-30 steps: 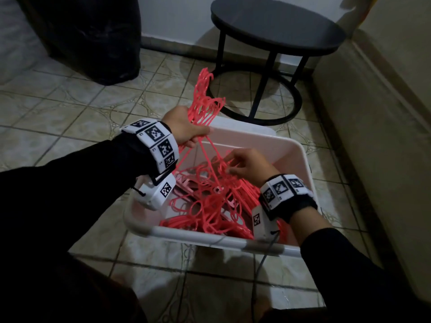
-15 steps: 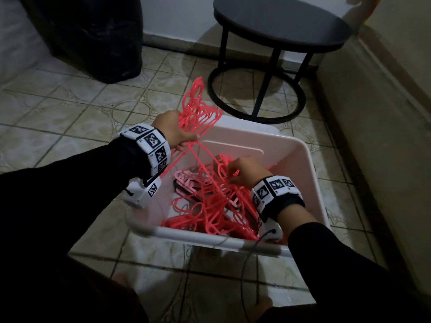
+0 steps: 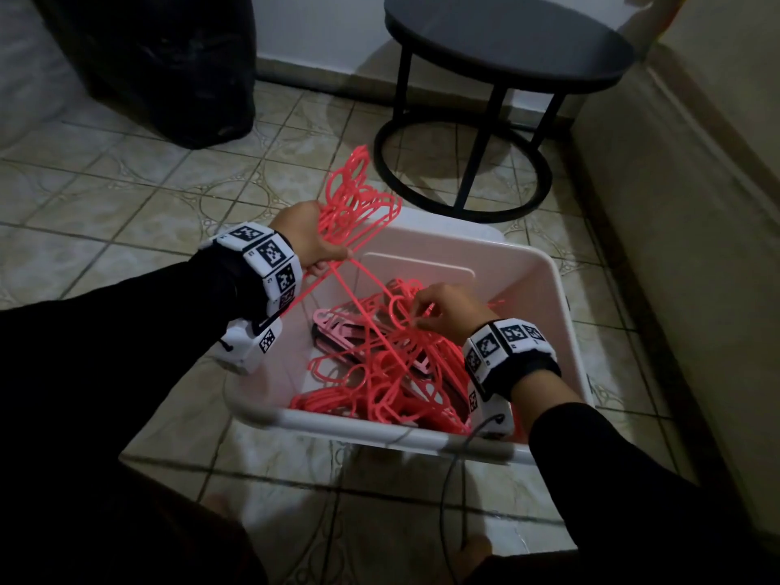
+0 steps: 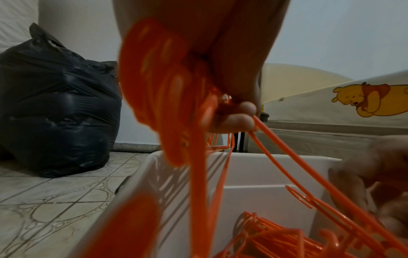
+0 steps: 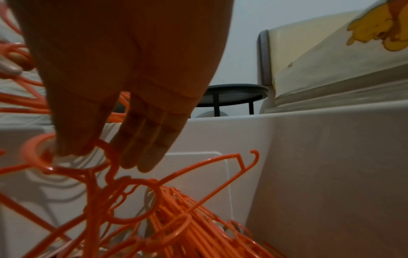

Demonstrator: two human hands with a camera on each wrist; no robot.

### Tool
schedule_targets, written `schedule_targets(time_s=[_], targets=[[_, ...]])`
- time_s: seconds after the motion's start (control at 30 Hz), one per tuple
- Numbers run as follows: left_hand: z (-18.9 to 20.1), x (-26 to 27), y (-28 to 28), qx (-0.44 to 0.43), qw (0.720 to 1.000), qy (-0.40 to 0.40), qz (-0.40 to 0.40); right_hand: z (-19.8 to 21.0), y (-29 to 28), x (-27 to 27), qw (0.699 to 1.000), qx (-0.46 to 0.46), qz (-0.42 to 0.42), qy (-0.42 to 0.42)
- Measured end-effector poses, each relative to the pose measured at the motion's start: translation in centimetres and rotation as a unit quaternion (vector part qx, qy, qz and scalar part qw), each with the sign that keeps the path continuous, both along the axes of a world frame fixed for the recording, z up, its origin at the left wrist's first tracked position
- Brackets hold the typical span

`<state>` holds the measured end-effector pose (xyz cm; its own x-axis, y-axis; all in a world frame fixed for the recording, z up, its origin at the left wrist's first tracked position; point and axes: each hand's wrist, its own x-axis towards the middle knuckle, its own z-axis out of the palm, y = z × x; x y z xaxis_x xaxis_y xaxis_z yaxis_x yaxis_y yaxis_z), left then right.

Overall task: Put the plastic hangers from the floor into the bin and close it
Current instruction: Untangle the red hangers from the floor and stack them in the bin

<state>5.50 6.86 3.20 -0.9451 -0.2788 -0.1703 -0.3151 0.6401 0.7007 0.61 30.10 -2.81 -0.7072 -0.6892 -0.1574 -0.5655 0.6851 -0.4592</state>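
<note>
A white plastic bin (image 3: 544, 331) stands on the tiled floor and holds a tangled pile of coral-red hangers (image 3: 380, 373). Over the bin's far left corner my left hand (image 3: 304, 238) grips a bunch of hangers (image 3: 358, 200), whose hooks stick up while long arms trail down into the bin. The left wrist view shows the fingers (image 4: 232, 120) curled round that bunch (image 4: 174, 97). My right hand (image 3: 443, 310) is inside the bin, and its thumb and fingers (image 5: 141, 139) pinch a hanger hook (image 5: 106, 153) on top of the pile.
A flat white piece (image 3: 460, 230), maybe the lid, lies behind the bin. A round black side table (image 3: 506, 48) stands beyond it, and a black rubbish bag (image 3: 169, 65) sits at the far left. A bed side (image 3: 675, 247) runs along the right. Wrist cables hang over the near rim.
My right hand has dropped lower into the bin onto the hanger hooks. The left hand keeps its bunch and has sunk slightly toward the rim.
</note>
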Motion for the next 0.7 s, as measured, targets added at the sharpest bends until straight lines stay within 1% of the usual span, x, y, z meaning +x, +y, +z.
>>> schedule_targets(time_s=[0.07, 0.17, 0.27, 0.33, 0.43, 0.53, 0.63, 0.7], targets=[[0.2, 0.0, 0.0, -0.002, 1.000, 0.000, -0.002, 0.0, -0.2, -0.1, 1.000, -0.007, -0.003, 0.007], [0.9, 0.2, -0.5, 0.013, 1.000, 0.003, -0.006, 0.1, 0.7, -0.7, 0.998, -0.030, -0.054, 0.015], [2.2, 0.6, -1.2, 0.061, 0.998, 0.004, -0.016, 0.0, 1.5, -1.0, 0.994, -0.044, -0.093, 0.021], [3.1, 0.8, -1.5, 0.092, 0.995, 0.016, -0.017, -0.2, 1.3, -1.0, 0.994, -0.051, -0.097, 0.010], [4.5, 0.7, -2.1, 0.085, 0.996, 0.033, -0.020, -0.5, 0.5, -0.6, 0.995, -0.047, -0.093, 0.000], [5.3, 0.6, -2.3, 0.114, 0.991, 0.065, -0.018, -0.4, 0.0, -0.2, 0.993, -0.051, -0.104, 0.008], [5.6, 0.6, -2.0, 0.133, 0.986, 0.096, -0.009, 0.1, 0.2, -0.7, 0.981, -0.104, -0.161, -0.003], [5.6, 0.4, -1.7, 0.145, 0.982, 0.118, 0.008, 1.0, 0.4, -0.9, 0.961, -0.173, -0.217, -0.021]])
